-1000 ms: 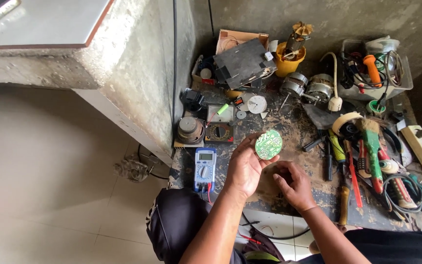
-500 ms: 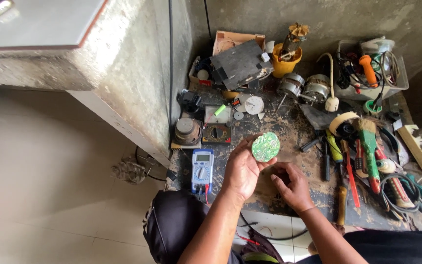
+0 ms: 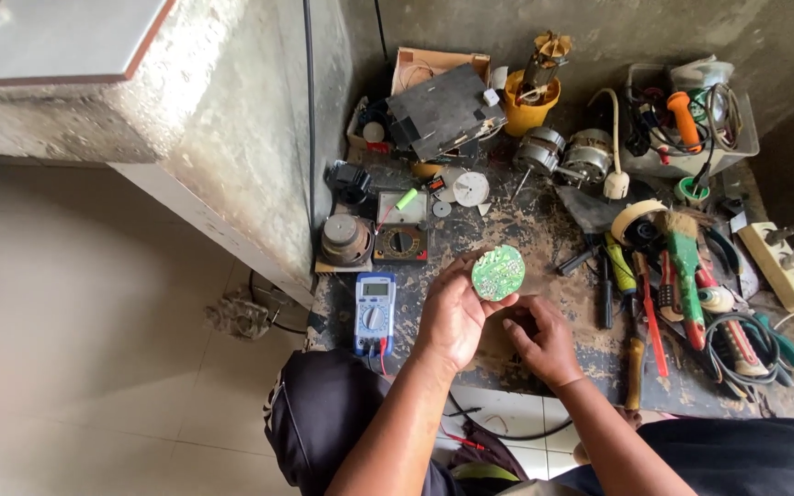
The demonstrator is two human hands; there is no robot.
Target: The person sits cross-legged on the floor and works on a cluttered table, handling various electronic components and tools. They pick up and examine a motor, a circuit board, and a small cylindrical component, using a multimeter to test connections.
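My left hand [image 3: 452, 317] holds a small round green circuit board [image 3: 497, 272] by its edge, tilted up above the worn board that serves as a worktop [image 3: 544, 241]. My right hand [image 3: 539, 338] rests just below and right of it, fingers curled around something small that I cannot make out. A blue digital multimeter [image 3: 374, 310] lies left of my left hand, with an older analog meter [image 3: 401, 228] beyond it.
Screwdrivers, a brush and pliers [image 3: 682, 276] crowd the right side beside coiled wires. At the back stand two motors [image 3: 564, 154], a yellow cup [image 3: 530, 103], a dark box [image 3: 443, 110] and a tray of parts [image 3: 691, 124]. A concrete wall [image 3: 232, 138] rises left; a power strip [image 3: 783, 262] lies far right.
The view has shifted slightly. My left hand keeps hold of the green board, and my right hand stays curled just below it.
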